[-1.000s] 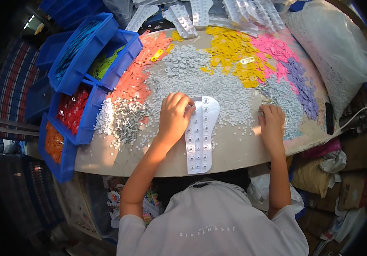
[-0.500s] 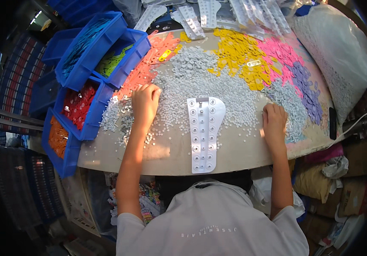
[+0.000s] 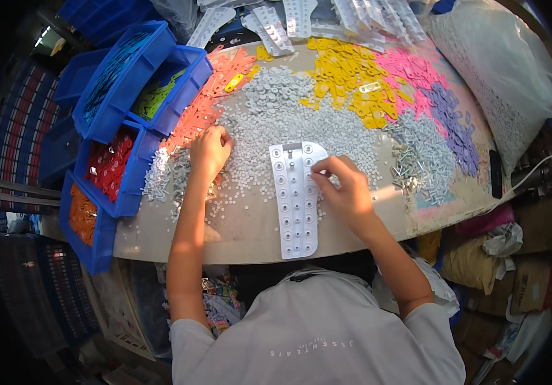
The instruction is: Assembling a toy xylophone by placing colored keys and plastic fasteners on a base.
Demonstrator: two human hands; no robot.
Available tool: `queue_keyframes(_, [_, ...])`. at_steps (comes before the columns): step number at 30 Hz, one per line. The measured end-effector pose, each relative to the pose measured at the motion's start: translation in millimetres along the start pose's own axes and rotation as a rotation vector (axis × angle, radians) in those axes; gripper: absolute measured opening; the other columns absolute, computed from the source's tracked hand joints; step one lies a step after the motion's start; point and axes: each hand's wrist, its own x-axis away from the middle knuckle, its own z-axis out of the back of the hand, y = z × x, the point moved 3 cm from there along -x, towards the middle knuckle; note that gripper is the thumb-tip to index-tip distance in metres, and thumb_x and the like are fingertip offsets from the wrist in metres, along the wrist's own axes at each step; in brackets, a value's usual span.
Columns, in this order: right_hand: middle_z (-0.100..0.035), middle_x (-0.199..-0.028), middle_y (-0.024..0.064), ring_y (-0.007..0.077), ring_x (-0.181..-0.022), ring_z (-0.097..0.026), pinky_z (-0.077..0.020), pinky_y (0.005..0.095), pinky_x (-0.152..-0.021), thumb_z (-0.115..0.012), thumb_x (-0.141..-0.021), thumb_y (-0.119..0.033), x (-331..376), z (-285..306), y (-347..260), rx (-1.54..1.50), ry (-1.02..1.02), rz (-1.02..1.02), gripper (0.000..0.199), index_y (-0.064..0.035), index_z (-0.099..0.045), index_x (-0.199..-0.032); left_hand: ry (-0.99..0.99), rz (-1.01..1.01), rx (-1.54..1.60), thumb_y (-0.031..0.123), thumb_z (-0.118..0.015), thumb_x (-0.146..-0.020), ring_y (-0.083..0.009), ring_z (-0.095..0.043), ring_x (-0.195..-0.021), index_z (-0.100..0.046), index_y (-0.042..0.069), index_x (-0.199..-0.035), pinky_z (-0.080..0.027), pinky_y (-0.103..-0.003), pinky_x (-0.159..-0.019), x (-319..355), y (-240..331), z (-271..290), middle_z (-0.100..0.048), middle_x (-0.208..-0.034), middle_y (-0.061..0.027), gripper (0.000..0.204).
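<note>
A white plastic strip-shaped holder [image 3: 296, 212], with rows of round studded seats, lies in front of me near the table's front edge. At its upper right edge is my right hand [image 3: 348, 192], thumb and forefinger drawn together in a pinch; whatever they hold is too small to make out. My left hand [image 3: 208, 153] rests, fingers curled, between a heap of small metal pieces [image 3: 180, 176] and a spread of small white-grey round pieces [image 3: 257, 138]. Its fingertips are partly hidden, and I cannot see what is in them.
Blue bins [image 3: 122, 77] of coloured pieces crowd the left. Orange [image 3: 192, 115], yellow [image 3: 343, 70], pink [image 3: 411, 70] and purple flat pieces [image 3: 454, 122] lie beyond. Silver screws or pins [image 3: 420, 154] are heaped right, near a bulging clear bag [image 3: 497, 77]. More white holders [image 3: 298, 16] lie at the back.
My right hand has moved left from the silver pin heap to the white holder's edge, its fingers now pinched. My left hand stays near the same heaps. The whole view has shifted slightly.
</note>
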Motion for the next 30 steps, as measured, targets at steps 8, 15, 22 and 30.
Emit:
queue_keyframes(8, [-0.067, -0.086, 0.0084, 0.0297, -0.086, -0.064, -0.0514, 0.0405, -0.074, -0.072, -0.085, -0.005, -8.7, -34.7, 11.9, 0.112, -0.09, 0.04, 0.012, -0.0068, -0.064, -0.093, 0.252, -0.181, -0.034, 0.012, -0.065, -0.09, -0.0346, -0.066, -0.083, -0.062, 0.004, -0.09, -0.051, -0.045, -0.076, 33.5, 7.7, 17.0, -0.07, -0.09, -0.0132, 0.008])
queue_keyframes(15, [-0.068, -0.101, 0.0055, 0.0284, -0.098, -0.062, -0.0506, 0.0413, -0.083, -0.073, -0.077, -0.002, -7.5, -29.4, 10.2, 0.293, -0.079, 0.383, 0.026, -0.0088, -0.07, -0.102, 0.072, -0.175, 0.432, 0.011, -0.06, -0.098, -0.0338, -0.065, -0.087, -0.063, 0.003, -0.104, -0.051, -0.041, -0.078, 64.8, 58.2, 32.4, -0.066, -0.093, -0.0139, 0.01])
queue_keyframes(22, [-0.062, -0.117, 0.0119, 0.0321, -0.109, -0.057, -0.0457, 0.0438, -0.095, -0.069, -0.078, 0.001, 1.9, 30.7, 9.2, 0.495, 0.038, 0.183, 0.042, -0.008, -0.068, -0.119, -0.03, -0.332, 0.565, 0.007, -0.067, -0.092, -0.0273, -0.065, -0.083, -0.066, 0.004, -0.107, -0.052, -0.037, -0.073, 100.6, 108.4, 19.4, -0.065, -0.097, -0.0124, 0.015])
queue_keyframes(30, [-0.06, -0.113, 0.0119, 0.0324, -0.107, -0.055, -0.0427, 0.0429, -0.094, -0.073, -0.079, -0.003, 38.2, 107.5, 51.5, 0.794, 0.093, -0.053, 0.035, -0.0046, -0.067, -0.113, -0.06, -0.429, 0.506, 0.002, -0.074, -0.081, -0.0269, -0.064, -0.084, -0.067, 0.002, -0.092, -0.052, -0.037, -0.073, 100.6, 111.8, 1.0, -0.066, -0.088, -0.0093, 0.013])
